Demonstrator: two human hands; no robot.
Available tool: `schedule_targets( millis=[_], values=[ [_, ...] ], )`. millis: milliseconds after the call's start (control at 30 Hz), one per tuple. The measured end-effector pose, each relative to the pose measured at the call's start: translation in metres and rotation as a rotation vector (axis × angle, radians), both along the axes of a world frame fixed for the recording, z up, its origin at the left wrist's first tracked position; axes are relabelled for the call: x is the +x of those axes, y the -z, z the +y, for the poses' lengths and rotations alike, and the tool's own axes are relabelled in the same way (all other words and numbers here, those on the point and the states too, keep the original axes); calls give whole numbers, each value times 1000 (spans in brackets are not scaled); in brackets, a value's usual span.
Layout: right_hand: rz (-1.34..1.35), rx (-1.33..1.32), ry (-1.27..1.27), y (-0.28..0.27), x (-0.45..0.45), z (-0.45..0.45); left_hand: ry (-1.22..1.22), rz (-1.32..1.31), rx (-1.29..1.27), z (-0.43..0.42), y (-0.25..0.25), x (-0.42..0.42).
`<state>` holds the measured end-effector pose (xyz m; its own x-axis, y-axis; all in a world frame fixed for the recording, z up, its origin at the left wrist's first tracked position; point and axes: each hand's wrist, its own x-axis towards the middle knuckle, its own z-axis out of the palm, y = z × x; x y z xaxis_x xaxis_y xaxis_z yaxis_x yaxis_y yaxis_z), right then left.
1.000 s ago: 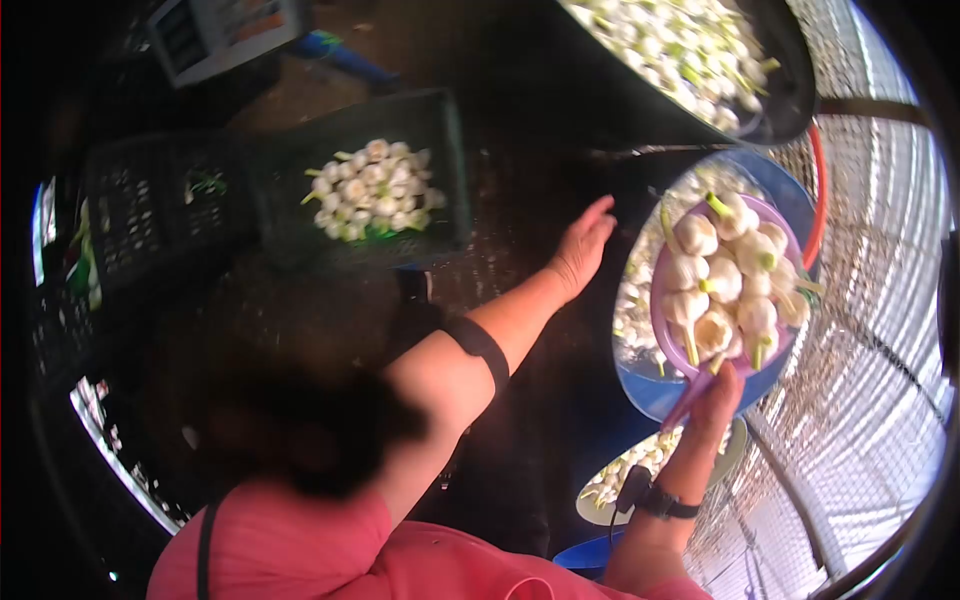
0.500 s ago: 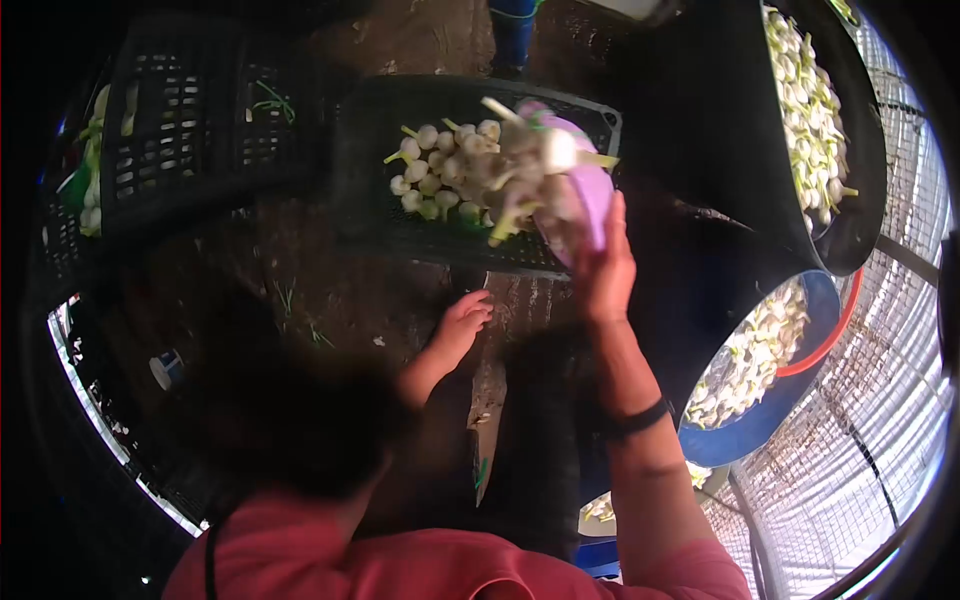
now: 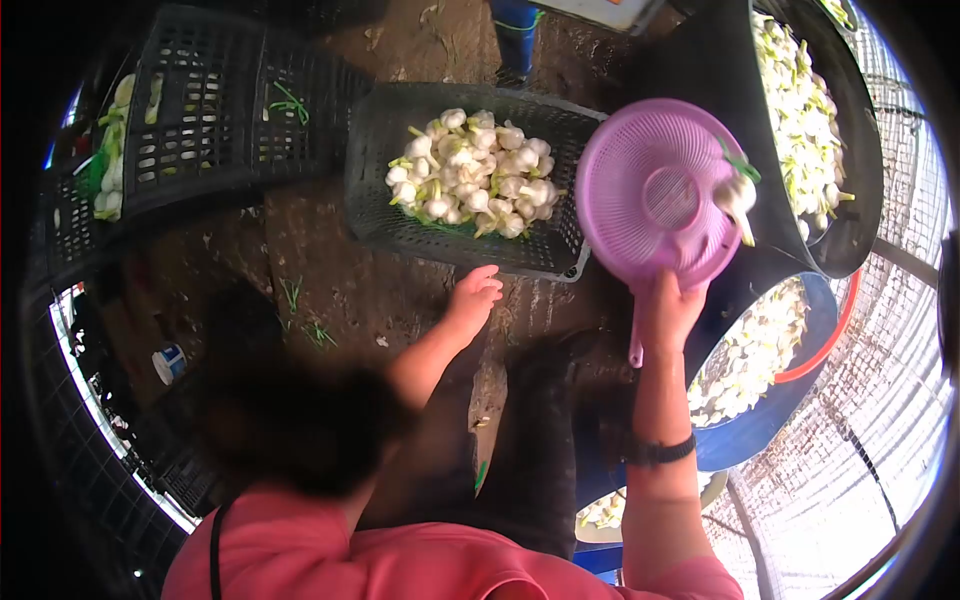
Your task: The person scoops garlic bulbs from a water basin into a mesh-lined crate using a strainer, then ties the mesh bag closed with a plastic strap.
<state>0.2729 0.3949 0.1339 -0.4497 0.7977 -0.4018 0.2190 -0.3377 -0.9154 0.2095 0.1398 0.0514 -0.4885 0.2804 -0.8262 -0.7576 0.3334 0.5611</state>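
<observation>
My right hand point(image 3: 668, 312) grips the near rim of a purple plastic colander point(image 3: 625, 140), whose short handle points down beside the wrist. One garlic bulb point(image 3: 737, 197) with a green stem sits at the colander's right side. To its left, a dark plastic crate point(image 3: 375, 215) holds a heap of white garlic bulbs point(image 3: 470, 175) with trimmed stems. Just below the crate's near edge is my left hand point(image 3: 474, 302), its fingers loosely bent and apart, holding nothing.
More dark crates point(image 3: 190, 110) stand at the left. On the right, a big black tub point(image 3: 865, 150) and a blue tub point(image 3: 740, 445) contain much garlic. Between the crate and my body lies a wooden surface point(image 3: 350, 270) with green scraps. A blue post-like object point(image 3: 514, 40) stands behind the crate.
My right hand has swung the colander from over the crate to the right. The bulbs tumbling from it now lie in the crate, with one bulb left in the colander. My left hand moved slightly.
</observation>
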Motion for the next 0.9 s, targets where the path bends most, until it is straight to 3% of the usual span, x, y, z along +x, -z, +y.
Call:
schedule_targets(
  millis=[33,100,167,200,267,300,333,367,433,500,533,567,633,667,700,767,800,900],
  values=[
    [23,-250,91,-16,9,4,8,12,-4,6,3,-1],
    [-52,-319,175,-26,35,16,-22,210,9,18,15,-5],
    [-154,-248,268,-21,74,27,209,842,-111,25,51,-31],
    [-165,-232,329,-24,94,31,227,981,-155,35,53,-52],
    [-174,-229,407,-38,145,47,335,1093,-389,51,48,-95],
    [-340,-176,409,-81,143,42,415,1179,-521,56,51,-114],
    [-328,-290,359,-70,207,64,493,1202,-598,58,59,-130],
    [-295,-187,680,-76,208,60,695,1253,-717,55,68,-140],
    [-208,-53,808,-64,277,76,1047,1163,-853,50,82,-150],
    [-121,-158,656,-55,365,87,1283,1221,-815,37,93,-168],
    [-152,-140,723,-48,369,81,1277,1429,-725,26,101,-182],
    [-156,-148,735,-41,372,75,1292,1430,-721,17,111,-192],
    [-178,-201,841,-21,385,65,847,1333,-368,0,120,-204],
    [-208,-196,885,-9,390,59,604,958,-339,-4,118,-210],
    [-255,-194,957,0,377,52,261,761,-232,-1,111,-208],
    [-260,-253,931,9,354,40,28,652,-167,10,80,-197],
    [-318,-245,924,12,343,36,28,656,-163,22,59,-186],
    [-392,-243,894,7,313,30,-7,656,198,81,-1,-147]
  ],
)
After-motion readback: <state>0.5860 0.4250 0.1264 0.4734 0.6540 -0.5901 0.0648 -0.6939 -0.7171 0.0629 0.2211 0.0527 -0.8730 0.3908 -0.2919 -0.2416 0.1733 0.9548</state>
